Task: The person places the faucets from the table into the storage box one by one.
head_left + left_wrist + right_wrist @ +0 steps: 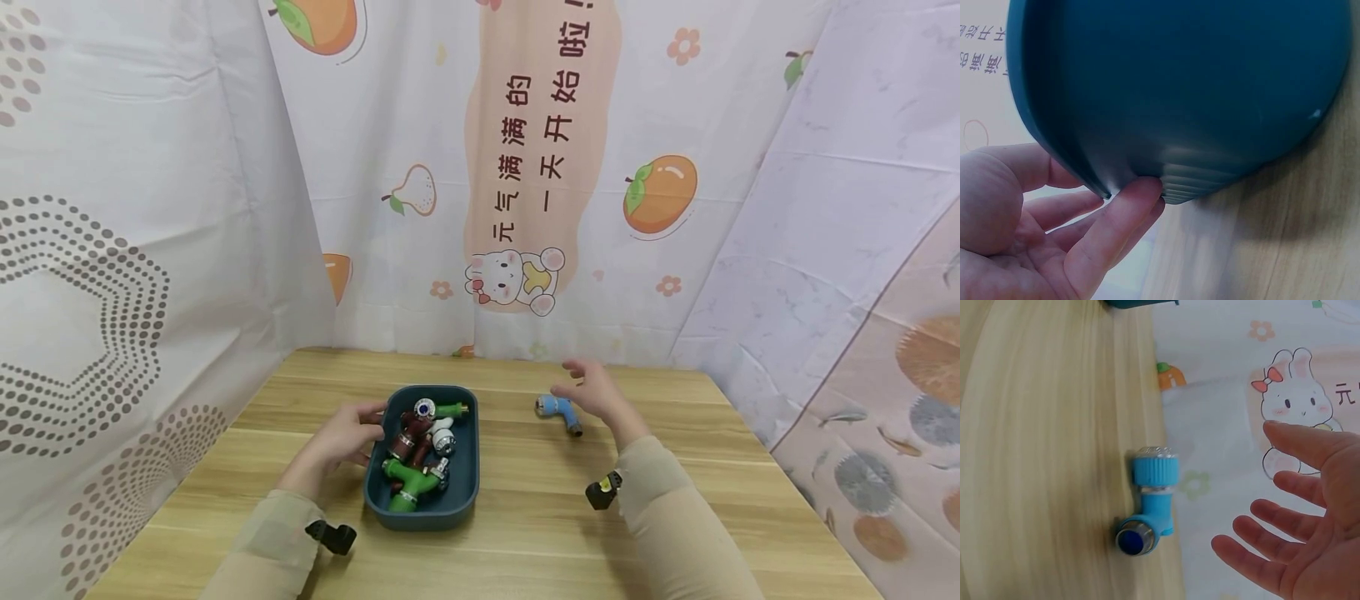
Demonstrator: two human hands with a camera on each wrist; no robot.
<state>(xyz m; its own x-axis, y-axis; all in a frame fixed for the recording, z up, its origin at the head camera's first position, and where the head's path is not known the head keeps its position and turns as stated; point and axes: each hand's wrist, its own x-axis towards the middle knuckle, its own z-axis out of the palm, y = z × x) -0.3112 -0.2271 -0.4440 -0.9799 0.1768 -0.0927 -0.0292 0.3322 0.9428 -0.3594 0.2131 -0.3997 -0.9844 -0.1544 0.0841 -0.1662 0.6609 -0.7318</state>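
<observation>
My left hand (347,437) is at the left side of a dark teal plastic bin (423,521). In the left wrist view, its fingers (1138,194) press the ribbed outer wall while the thumb side passes behind the rim, gripping the edge. Inside the bin lies a jumble of pipe fittings: a green branched one (408,479), dark red ones (402,446) and a white one with a metal end (443,441). On the table to the right rests a blue elbow-shaped pipe fitting (555,407) with metal ends. Fingers spread, my right hand (596,392) hovers near it, apart from it and holding nothing.
Everything stands on a wood-grain table (517,533). Behind it hangs a printed curtain (420,275) along the far edge, with more patterned cloth (135,250) at the left and right. Small black cameras (333,537) are strapped at both wrists.
</observation>
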